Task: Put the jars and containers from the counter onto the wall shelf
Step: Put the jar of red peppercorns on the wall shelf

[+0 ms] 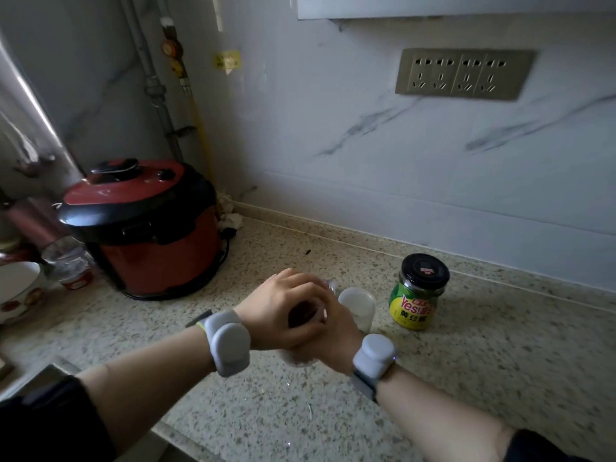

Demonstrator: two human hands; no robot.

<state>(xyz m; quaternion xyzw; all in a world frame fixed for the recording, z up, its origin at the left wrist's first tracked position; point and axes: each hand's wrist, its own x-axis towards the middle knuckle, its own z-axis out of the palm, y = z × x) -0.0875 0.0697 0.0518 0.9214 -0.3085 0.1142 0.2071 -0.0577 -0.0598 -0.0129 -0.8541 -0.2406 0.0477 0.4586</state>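
Both hands meet over the middle of the speckled counter (466,361). My left hand (283,305) lies curled on top of a clear glass jar (330,288), of which only the rim and a dark inside show. My right hand (333,331) wraps the same jar from below and is mostly hidden under the left one. Just right of them stands a white translucent plastic container (358,306). Further right stands a glass jar with a black lid and a green and yellow label (419,293). The white underside of the wall shelf (466,8) shows at the top.
A red and black pressure cooker (143,228) stands at the back left, its cord trailing on the counter. A patterned bowl (16,288) and a crumpled clear plastic cup (70,261) sit at the far left. A socket panel (463,73) is on the marble wall.
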